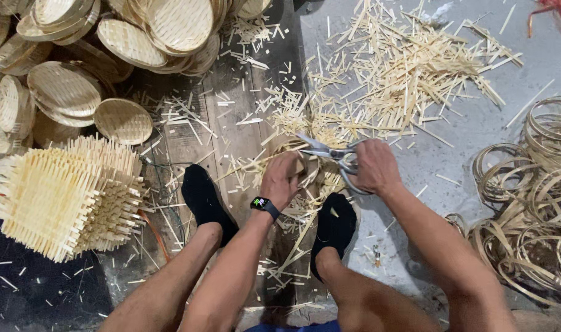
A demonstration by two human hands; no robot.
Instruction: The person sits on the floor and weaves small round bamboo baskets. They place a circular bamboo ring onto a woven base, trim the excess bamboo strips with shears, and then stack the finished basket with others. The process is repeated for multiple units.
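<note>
In the head view, a pair of metal scissors (330,154) is gripped by the right hand (374,167), the fingers curled tight through and around the handles; the blades are seen slightly parted, pointing to the left. A woven bamboo piece (308,169) is held down by the left hand (282,179), whose fingers are bent and pressed together over its top edge. The piece is found at the middle of the view, between the two hands and just above the feet, with the scissor blades lying at its upper rim. Whether the blades are touching a strip cannot be told. A dark watch (261,203) is worn on the left wrist. Two feet in black socks (205,198) are planted on either side of the left forearm, on a floor strewn with bamboo offcuts (403,67).

A stack of square woven mats (65,200) with bristling strip ends is seen at the left, and above it a heap of round woven trays (127,43) is piled. At the right edge, coiled bamboo hoops (533,203) are lying in a loose tangle, well apart from the hands.
</note>
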